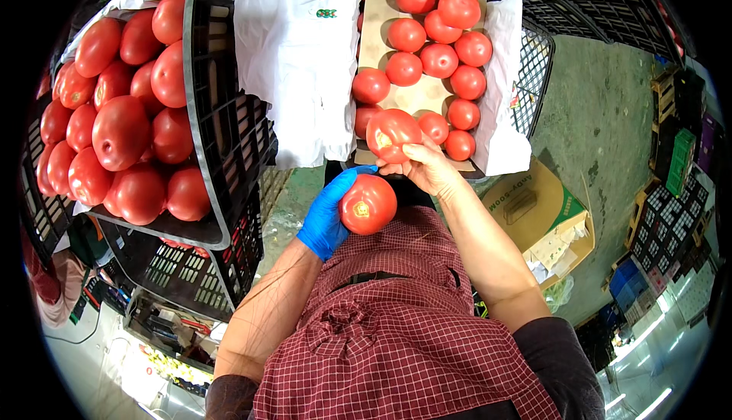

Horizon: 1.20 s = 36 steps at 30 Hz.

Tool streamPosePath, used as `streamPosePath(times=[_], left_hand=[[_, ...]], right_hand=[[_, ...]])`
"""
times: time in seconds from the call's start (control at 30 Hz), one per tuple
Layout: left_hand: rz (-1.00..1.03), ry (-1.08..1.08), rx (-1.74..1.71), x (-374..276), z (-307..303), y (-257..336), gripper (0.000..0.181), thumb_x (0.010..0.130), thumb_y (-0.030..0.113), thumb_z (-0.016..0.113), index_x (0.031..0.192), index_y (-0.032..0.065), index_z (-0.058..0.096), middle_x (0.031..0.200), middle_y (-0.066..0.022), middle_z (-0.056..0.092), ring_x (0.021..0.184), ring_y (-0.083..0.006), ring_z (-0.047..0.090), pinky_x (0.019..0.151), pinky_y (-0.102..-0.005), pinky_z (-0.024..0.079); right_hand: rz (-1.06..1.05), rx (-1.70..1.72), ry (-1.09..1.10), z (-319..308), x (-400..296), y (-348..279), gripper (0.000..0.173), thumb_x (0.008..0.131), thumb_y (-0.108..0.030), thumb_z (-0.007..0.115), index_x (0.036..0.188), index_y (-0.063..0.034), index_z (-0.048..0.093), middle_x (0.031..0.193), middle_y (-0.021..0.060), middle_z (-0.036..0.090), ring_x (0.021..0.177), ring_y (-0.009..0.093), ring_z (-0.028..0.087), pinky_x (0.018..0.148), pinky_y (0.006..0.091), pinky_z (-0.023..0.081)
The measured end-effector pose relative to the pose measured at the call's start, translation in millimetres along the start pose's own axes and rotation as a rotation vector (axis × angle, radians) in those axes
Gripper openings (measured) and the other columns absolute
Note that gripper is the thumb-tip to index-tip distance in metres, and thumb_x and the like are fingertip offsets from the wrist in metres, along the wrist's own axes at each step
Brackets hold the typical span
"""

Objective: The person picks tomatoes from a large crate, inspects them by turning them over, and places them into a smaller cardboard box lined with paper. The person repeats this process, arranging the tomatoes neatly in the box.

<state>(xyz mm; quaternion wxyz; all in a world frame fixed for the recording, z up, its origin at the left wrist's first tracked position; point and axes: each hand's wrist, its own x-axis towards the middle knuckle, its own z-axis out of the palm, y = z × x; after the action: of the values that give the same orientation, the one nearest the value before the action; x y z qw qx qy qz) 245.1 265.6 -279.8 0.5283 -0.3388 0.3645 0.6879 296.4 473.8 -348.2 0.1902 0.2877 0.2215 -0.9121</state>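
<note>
In a blue glove, my left hand (327, 214) holds a red tomato (372, 201) with its stem scar facing up. My bare right hand (430, 163) grips another large tomato (394, 129) just above it, over the near edge of a paper-lined crate (420, 98). Loose tomatoes (439, 60) sit in this crate on tan cardboard, with bare cardboard showing between them. White lining paper (300, 65) folds out over the crate's left side, bearing several small green-and-red stickers (326, 13). More paper (503, 88) hangs over the right side.
A black plastic crate (211, 105) heaped with tomatoes (121, 132) stands at the left, above another crate (183, 271). An open cardboard box (534, 208) is on the floor at the right. Black crates (589, 0) stand at the top right, and a green crate (680, 161) farther right.
</note>
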Motion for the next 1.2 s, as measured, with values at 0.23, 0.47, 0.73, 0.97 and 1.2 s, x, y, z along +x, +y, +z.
streamPosePath(times=[0.23, 0.47, 0.73, 0.97, 1.2], left_hand=[[-0.024, 0.005, -0.041, 2.3, -6.0, -2.1, 0.044, 0.096, 0.036, 0.059, 0.127, 0.0040, 0.055, 0.118, -0.0101, 0.064, 0.105, -0.0202, 0.065, 0.092, -0.0375, 0.054], [-0.056, 0.039, -0.077, 3.8, -17.9, -4.4, 0.049, 0.098, 0.038, 0.055, 0.133, 0.0024, 0.052, 0.127, -0.0134, 0.061, 0.116, -0.0249, 0.060, 0.102, -0.0432, 0.049], [-0.062, 0.069, -0.118, 7.0, -31.3, -9.7, 0.047, 0.098, 0.039, 0.056, 0.130, 0.0043, 0.054, 0.124, -0.0122, 0.062, 0.112, -0.0234, 0.062, 0.098, -0.0424, 0.051], [-0.025, 0.085, -0.054, 8.0, -25.6, -7.0, 0.045, 0.098, 0.037, 0.057, 0.128, 0.0047, 0.056, 0.120, -0.0105, 0.064, 0.109, -0.0216, 0.063, 0.096, -0.0405, 0.052], [-0.034, 0.086, -0.099, 2.5, -26.2, -5.0, 0.046, 0.099, 0.038, 0.056, 0.129, 0.0046, 0.055, 0.121, -0.0100, 0.063, 0.110, -0.0219, 0.063, 0.097, -0.0409, 0.052]], right_hand=[[0.051, 0.252, 0.093, -18.6, 6.0, 10.2, 0.062, 0.089, -0.049, 0.064, 0.129, -0.0036, 0.050, 0.111, 0.0153, 0.066, 0.087, 0.027, 0.069, 0.077, 0.0399, 0.058], [-0.058, 0.107, 0.598, -66.3, 34.0, -6.9, 0.054, 0.087, -0.049, 0.068, 0.121, -0.0083, 0.056, 0.101, 0.0068, 0.065, 0.078, 0.021, 0.065, 0.067, 0.0332, 0.056], [-0.092, -1.082, 0.644, -73.0, 29.4, 5.9, 0.060, 0.080, -0.028, 0.077, 0.128, -0.0006, 0.053, 0.113, 0.0151, 0.066, 0.094, 0.025, 0.067, 0.077, 0.0358, 0.055], [0.366, -2.000, 0.442, -29.6, 52.8, 25.2, 0.076, 0.078, -0.037, 0.074, 0.141, -0.0091, 0.040, 0.134, 0.0161, 0.050, 0.113, 0.033, 0.062, 0.091, 0.0435, 0.054], [0.351, -1.957, 0.499, -23.5, 57.7, 18.6, 0.074, 0.072, -0.041, 0.078, 0.130, -0.0083, 0.045, 0.121, 0.0159, 0.058, 0.108, 0.034, 0.064, 0.088, 0.0445, 0.054]])
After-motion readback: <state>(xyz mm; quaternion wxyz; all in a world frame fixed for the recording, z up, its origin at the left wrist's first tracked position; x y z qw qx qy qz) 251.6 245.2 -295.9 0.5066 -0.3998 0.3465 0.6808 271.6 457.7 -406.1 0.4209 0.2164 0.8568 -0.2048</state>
